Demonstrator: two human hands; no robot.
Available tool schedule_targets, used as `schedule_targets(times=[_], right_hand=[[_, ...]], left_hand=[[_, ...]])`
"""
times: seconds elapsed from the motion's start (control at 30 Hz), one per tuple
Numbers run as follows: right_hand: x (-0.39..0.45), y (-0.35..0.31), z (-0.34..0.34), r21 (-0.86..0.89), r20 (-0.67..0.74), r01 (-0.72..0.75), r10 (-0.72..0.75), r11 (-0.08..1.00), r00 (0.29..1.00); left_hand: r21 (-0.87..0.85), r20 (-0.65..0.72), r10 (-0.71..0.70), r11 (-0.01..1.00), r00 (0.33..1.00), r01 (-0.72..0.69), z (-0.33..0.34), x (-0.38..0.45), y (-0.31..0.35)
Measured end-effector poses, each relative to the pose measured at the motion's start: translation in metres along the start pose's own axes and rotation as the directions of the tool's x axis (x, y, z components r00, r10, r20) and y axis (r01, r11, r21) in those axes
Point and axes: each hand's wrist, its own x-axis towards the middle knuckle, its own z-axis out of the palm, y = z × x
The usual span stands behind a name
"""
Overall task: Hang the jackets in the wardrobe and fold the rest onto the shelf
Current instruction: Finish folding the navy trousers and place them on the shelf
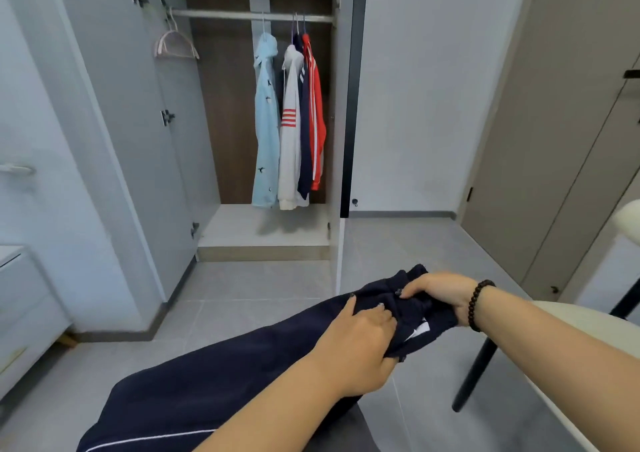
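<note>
A dark navy garment [214, 379] with a thin white stripe stretches from the lower left up to the middle, held in front of me. My left hand [360, 340] grips its bunched upper end from below. My right hand [440, 292], with a bead bracelet at the wrist, pinches the same end from the right. Ahead stands the open wardrobe [263, 230]. On its rail [249, 15] hang a light blue hooded jacket [266, 122], a white jacket with red stripes [291, 133], a navy one and a red jacket [317, 112]. An empty pink hanger [175, 44] hangs at the rail's left end.
The wardrobe's left door [114, 133] stands open. A pale drawer unit [24, 309] is at the far left. A white round table [588, 330] with a black leg [474, 368] is under my right arm. A beige door [561, 133] is on the right. The floor is grey tile.
</note>
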Motion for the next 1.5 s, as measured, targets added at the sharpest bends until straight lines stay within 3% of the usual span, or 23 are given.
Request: schedule_targets(times=[0.13, 0.3, 0.43, 0.53, 0.67, 0.77, 0.87, 1.03, 1.13, 1.3, 1.4, 1.5], right_hand=[[0.020, 0.023, 0.002, -0.143, -0.111, 0.033, -0.049, 0.989, 0.993], [0.040, 0.061, -0.015, -0.052, -0.100, -0.008, 0.003, 0.999, 0.995], [0.049, 0.075, -0.038, -0.019, -0.149, -0.008, 0.005, 1.000, 0.989], [0.047, 0.071, -0.062, -0.066, -0.225, -0.008, -0.007, 0.998, 0.974], [0.036, 0.043, -0.084, -0.150, -0.292, 0.020, -0.063, 0.989, 0.954], [0.023, 0.006, -0.078, -0.194, -0.216, 0.081, -0.124, 0.978, 0.969], [0.006, -0.036, -0.057, -0.198, -0.052, 0.112, -0.124, 0.974, 0.991], [-0.012, -0.092, 0.005, -0.145, 0.097, 0.209, -0.196, 0.967, 0.976], [-0.018, -0.117, 0.049, -0.211, 0.197, 0.213, -0.172, 0.954, 0.965], [-0.021, -0.151, 0.125, -0.320, 0.291, 0.237, -0.143, 0.917, 0.946], [-0.019, -0.165, 0.172, -0.316, 0.334, 0.268, -0.158, 0.910, 0.929], [-0.015, -0.177, 0.224, -0.275, 0.386, 0.285, -0.166, 0.918, 0.908]], left_hand=[[-0.148, 0.182, -0.081, 0.983, 0.980, 0.108, 0.029, -0.017, -0.010], [-0.081, 0.205, -0.272, 0.953, 0.940, 0.293, 0.053, -0.042, -0.048], [0.024, 0.318, -0.460, 0.878, 0.829, 0.478, 0.065, -0.057, -0.083], [0.027, 0.367, -0.496, 0.851, 0.787, 0.524, 0.077, -0.062, -0.094], [-0.022, 0.384, -0.485, 0.846, 0.786, 0.532, 0.090, -0.058, -0.090], [-0.071, 0.391, -0.490, 0.828, 0.779, 0.557, 0.096, -0.056, -0.087], [-0.115, 0.387, -0.497, 0.810, 0.777, 0.575, 0.095, -0.059, -0.087], [-0.221, 0.375, -0.500, 0.769, 0.780, 0.600, 0.084, -0.072, -0.087], [-0.089, 0.339, -0.584, 0.760, 0.737, 0.644, 0.068, -0.086, -0.103], [0.216, 0.165, -0.730, 0.683, 0.663, 0.698, 0.024, -0.139, -0.160], [0.204, 0.188, -0.810, 0.586, 0.556, 0.784, 0.021, -0.176, -0.179], [0.102, 0.155, -0.820, 0.567, 0.550, 0.817, 0.024, -0.194, -0.180]])
